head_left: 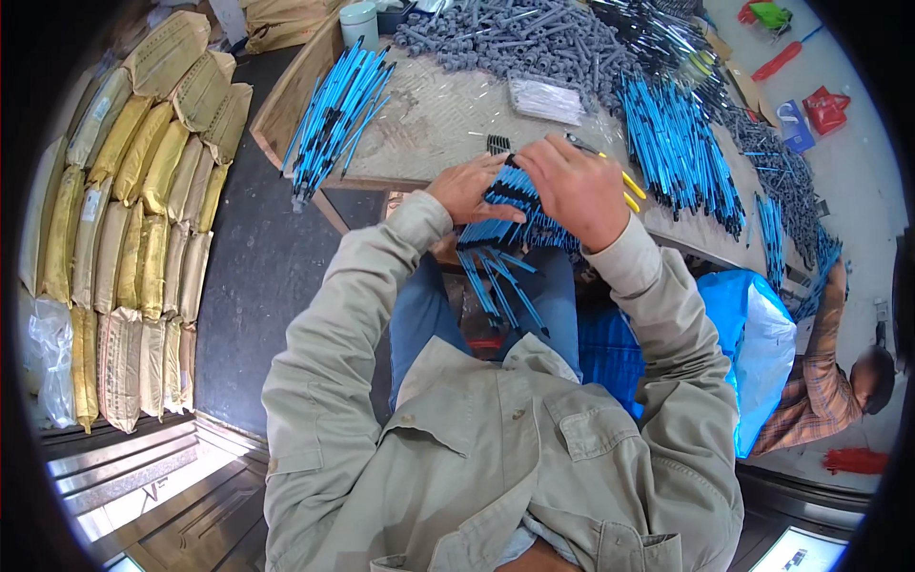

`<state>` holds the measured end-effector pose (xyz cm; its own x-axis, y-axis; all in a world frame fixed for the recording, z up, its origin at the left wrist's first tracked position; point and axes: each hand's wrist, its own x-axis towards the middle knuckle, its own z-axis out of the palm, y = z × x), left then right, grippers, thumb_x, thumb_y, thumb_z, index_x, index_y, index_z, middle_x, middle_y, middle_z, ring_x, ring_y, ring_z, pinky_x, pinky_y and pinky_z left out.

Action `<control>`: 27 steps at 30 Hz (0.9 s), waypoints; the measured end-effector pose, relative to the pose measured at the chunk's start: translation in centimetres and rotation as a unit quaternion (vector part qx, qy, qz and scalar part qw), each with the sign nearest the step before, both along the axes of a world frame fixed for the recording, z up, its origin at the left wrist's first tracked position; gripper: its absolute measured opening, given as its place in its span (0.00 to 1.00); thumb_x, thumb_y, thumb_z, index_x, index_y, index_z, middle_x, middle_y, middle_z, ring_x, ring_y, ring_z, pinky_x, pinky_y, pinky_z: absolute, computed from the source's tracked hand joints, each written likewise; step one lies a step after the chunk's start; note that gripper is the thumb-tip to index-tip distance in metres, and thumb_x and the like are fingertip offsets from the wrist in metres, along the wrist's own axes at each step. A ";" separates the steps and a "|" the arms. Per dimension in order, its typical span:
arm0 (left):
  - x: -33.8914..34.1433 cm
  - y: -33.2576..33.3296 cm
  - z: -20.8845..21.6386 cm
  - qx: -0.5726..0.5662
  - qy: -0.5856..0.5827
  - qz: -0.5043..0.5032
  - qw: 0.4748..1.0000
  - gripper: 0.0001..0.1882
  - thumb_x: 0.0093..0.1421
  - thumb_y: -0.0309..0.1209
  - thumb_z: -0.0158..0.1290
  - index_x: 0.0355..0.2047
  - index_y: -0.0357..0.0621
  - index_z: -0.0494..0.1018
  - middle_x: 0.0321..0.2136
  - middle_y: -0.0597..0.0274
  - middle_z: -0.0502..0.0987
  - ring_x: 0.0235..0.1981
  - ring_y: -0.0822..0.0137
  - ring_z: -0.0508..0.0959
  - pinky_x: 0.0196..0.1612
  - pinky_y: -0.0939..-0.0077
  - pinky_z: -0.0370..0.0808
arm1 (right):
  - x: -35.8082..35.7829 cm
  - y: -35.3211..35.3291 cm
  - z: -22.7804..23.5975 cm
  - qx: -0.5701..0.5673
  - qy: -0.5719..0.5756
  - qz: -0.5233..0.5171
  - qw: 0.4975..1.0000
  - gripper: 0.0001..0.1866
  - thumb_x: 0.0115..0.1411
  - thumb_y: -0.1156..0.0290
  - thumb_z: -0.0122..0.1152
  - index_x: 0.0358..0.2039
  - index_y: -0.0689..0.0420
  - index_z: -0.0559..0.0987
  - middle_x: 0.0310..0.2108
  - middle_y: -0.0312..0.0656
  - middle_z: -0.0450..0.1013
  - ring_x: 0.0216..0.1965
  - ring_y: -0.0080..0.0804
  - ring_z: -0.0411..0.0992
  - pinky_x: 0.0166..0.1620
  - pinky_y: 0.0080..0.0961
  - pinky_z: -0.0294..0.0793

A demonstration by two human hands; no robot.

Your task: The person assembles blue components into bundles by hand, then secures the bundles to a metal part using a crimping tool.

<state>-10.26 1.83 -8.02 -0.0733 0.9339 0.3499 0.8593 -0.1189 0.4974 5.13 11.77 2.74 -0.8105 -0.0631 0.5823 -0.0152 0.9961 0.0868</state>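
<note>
A thick bundle of slim blue rods with black ends (516,191) is between my hands, at the table's near edge above my lap. My left hand (474,192) wraps the bundle's left side, its thumb lying across the rods. At the bundle's far right end, my right hand (578,188) has its fingers bent and closed against the black ends; what its fingertips pinch is hidden. Below the bundle, several loose blue rods (498,286) fan out over my thighs.
Grey plastic pieces (534,43) heap at the table's back, near a clear box of thin white sticks (545,100). Blue rods lie in piles at left (341,119) and right (681,148). Yellow-handled pliers (629,186) lie beside my right hand. Another person (824,381) works at far right.
</note>
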 end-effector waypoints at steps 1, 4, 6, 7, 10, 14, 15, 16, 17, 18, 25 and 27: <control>0.0 0.3 -0.2 -0.005 -0.025 0.002 1.000 0.38 0.47 0.62 0.52 0.50 0.49 0.69 0.55 0.43 0.62 0.55 0.46 0.64 0.56 0.61 0.63 | 0.2 0.0 -0.1 0.013 0.003 0.002 1.000 0.07 0.54 0.69 0.58 0.34 0.54 0.74 0.27 0.38 0.71 0.26 0.37 0.72 0.27 0.29 0.70; 0.2 0.7 -1.2 0.007 -0.027 0.011 1.000 0.35 0.48 0.61 0.52 0.50 0.51 0.70 0.55 0.44 0.63 0.55 0.47 0.64 0.55 0.61 0.64 | 1.8 0.4 -0.9 -0.018 0.076 0.010 0.997 0.12 0.52 0.69 0.60 0.37 0.57 0.74 0.32 0.41 0.72 0.32 0.38 0.72 0.34 0.30 0.71; -0.1 0.4 -1.4 0.010 -0.025 0.015 1.000 0.34 0.49 0.60 0.52 0.49 0.52 0.70 0.55 0.45 0.64 0.55 0.48 0.65 0.55 0.60 0.64 | 3.0 0.9 -1.6 -0.097 0.208 0.033 0.973 0.18 0.49 0.68 0.63 0.41 0.61 0.73 0.37 0.44 0.73 0.40 0.39 0.72 0.43 0.30 0.71; 0.0 0.7 -1.1 0.010 -0.022 0.010 1.000 0.33 0.49 0.59 0.53 0.49 0.52 0.70 0.54 0.46 0.64 0.55 0.48 0.65 0.54 0.60 0.65 | 3.1 1.4 -2.8 -0.095 0.210 0.026 0.973 0.18 0.49 0.68 0.63 0.41 0.61 0.73 0.37 0.44 0.73 0.40 0.39 0.72 0.43 0.30 0.71; 0.3 0.7 -0.4 0.007 -0.017 0.002 1.000 0.30 0.49 0.57 0.54 0.47 0.53 0.71 0.54 0.47 0.66 0.54 0.48 0.66 0.54 0.60 0.66 | 2.7 2.7 -8.5 -0.560 0.164 0.053 0.810 0.29 0.45 0.60 0.70 0.46 0.61 0.72 0.41 0.45 0.73 0.45 0.36 0.71 0.48 0.33 0.69; 0.2 0.5 0.5 0.042 -0.027 -0.034 0.998 0.32 0.48 0.54 0.56 0.49 0.49 0.69 0.52 0.48 0.67 0.53 0.48 0.67 0.52 0.60 0.67 | -0.6 3.0 -9.1 -0.570 0.031 0.187 0.799 0.26 0.49 0.66 0.67 0.46 0.62 0.70 0.39 0.40 0.73 0.43 0.30 0.72 0.44 0.30 0.72; 0.2 0.4 0.0 0.032 -0.047 -0.011 0.998 0.32 0.48 0.53 0.57 0.49 0.47 0.69 0.52 0.48 0.67 0.53 0.48 0.67 0.52 0.61 0.67 | -1.1 2.9 -9.2 -0.654 -0.027 0.205 0.728 0.24 0.51 0.68 0.66 0.46 0.62 0.70 0.39 0.40 0.74 0.41 0.29 0.72 0.43 0.28 0.73; 0.1 0.3 -0.6 0.024 -0.068 0.012 0.997 0.33 0.48 0.51 0.58 0.50 0.45 0.68 0.52 0.48 0.67 0.53 0.48 0.67 0.52 0.61 0.67 | -1.5 2.8 -9.3 -0.726 -0.085 0.221 0.646 0.22 0.52 0.71 0.65 0.46 0.63 0.71 0.38 0.40 0.74 0.40 0.28 0.73 0.41 0.26 0.74; -0.1 0.4 -1.0 0.017 -0.088 0.038 0.995 0.33 0.48 0.49 0.58 0.50 0.43 0.67 0.52 0.48 0.67 0.52 0.48 0.68 0.52 0.61 0.67 | -2.0 2.7 -9.2 -0.785 -0.145 0.234 0.555 0.20 0.53 0.74 0.63 0.46 0.63 0.71 0.38 0.40 0.74 0.38 0.27 0.74 0.39 0.24 0.75; -0.3 0.5 -1.2 0.021 -0.082 0.043 0.995 0.33 0.48 0.49 0.58 0.50 0.43 0.67 0.52 0.48 0.67 0.52 0.48 0.68 0.52 0.61 0.67 | -2.4 2.5 -9.1 -0.781 -0.147 0.241 0.557 0.20 0.53 0.74 0.63 0.46 0.63 0.71 0.38 0.40 0.74 0.38 0.27 0.74 0.39 0.24 0.75; 2.8 0.0 4.5 0.006 -0.156 -0.009 0.988 0.30 0.46 0.38 0.64 0.47 0.40 0.68 0.38 0.51 0.74 0.39 0.54 0.75 0.42 0.65 0.71 | -0.3 1.1 -4.6 -0.692 0.020 0.209 0.691 0.13 0.54 0.79 0.59 0.41 0.65 0.74 0.34 0.43 0.76 0.35 0.27 0.75 0.37 0.23 0.76; 4.8 0.7 5.5 0.066 -0.176 -0.048 0.981 0.30 0.47 0.38 0.64 0.48 0.40 0.68 0.39 0.53 0.74 0.40 0.57 0.75 0.42 0.66 0.71 | 1.7 0.7 -1.2 -0.698 0.027 0.219 0.682 0.12 0.55 0.78 0.58 0.41 0.66 0.74 0.34 0.44 0.76 0.34 0.28 0.75 0.38 0.23 0.76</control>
<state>-5.44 2.48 -2.56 -0.1242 0.8903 0.4380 0.6190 -0.2755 0.7355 6.83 12.44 1.50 -0.8667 0.3542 0.3513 -0.3716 0.0113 -0.9283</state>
